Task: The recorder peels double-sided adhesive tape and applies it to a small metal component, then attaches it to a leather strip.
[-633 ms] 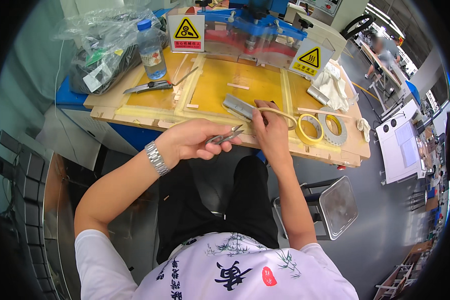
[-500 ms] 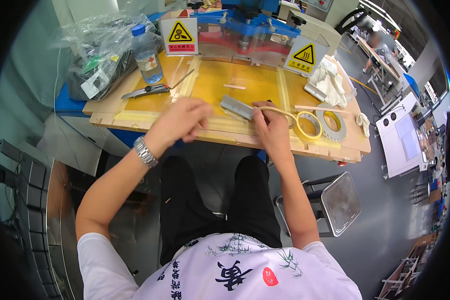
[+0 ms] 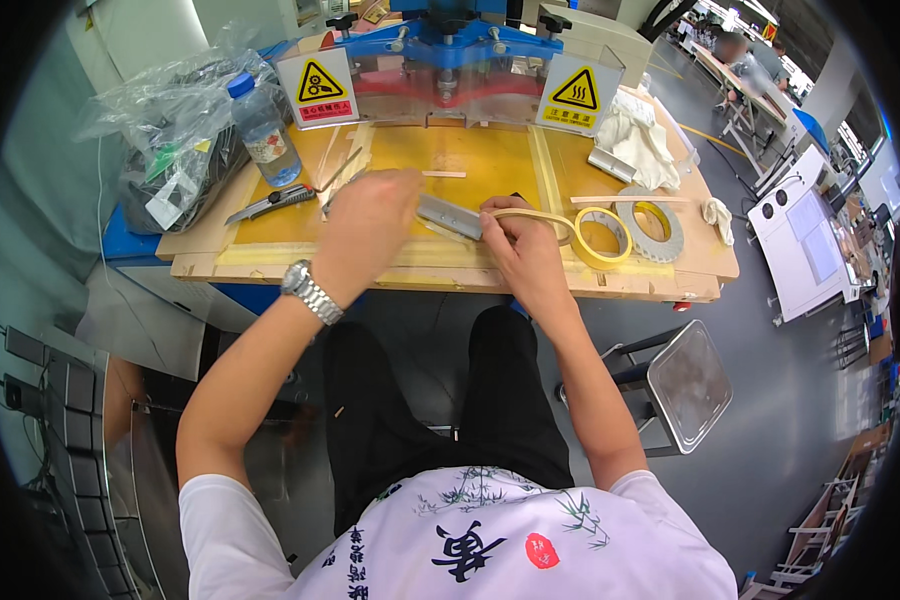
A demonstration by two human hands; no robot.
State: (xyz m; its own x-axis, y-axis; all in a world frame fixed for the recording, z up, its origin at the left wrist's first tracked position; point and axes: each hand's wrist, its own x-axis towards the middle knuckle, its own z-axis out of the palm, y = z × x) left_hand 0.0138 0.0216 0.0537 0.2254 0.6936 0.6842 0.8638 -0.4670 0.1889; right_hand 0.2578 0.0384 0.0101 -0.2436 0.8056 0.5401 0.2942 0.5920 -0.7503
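My right hand [image 3: 526, 248] is closed on the right end of a grey metal bar [image 3: 450, 215], low on the yellow work sheet [image 3: 495, 152]. A tan strip [image 3: 545, 214] curves out from the same hand toward a yellow tape roll [image 3: 601, 246]. Over the bar's left end is my left hand [image 3: 375, 225], back upward and smeared by motion. Its fingers are hidden, so whether it touches the bar cannot be seen. Beyond it lies a utility knife [image 3: 277, 202] with its blade out. A short pale strip [image 3: 444, 174] rests on the sheet behind the bar.
A blue-capped bottle [image 3: 267, 143] and a clear plastic bag [image 3: 175, 165] stand at the left. A blue press [image 3: 440, 45] with warning signs spans the back. Right of the tape are a grey roll [image 3: 672, 240], white cloth [image 3: 642, 140] and another metal piece [image 3: 610, 164]. A stool [image 3: 692, 385] stands below.
My left hand has moved forward from the table's front edge to the bar's left end. My right hand keeps its hold on the bar. The whole view has shifted slightly.
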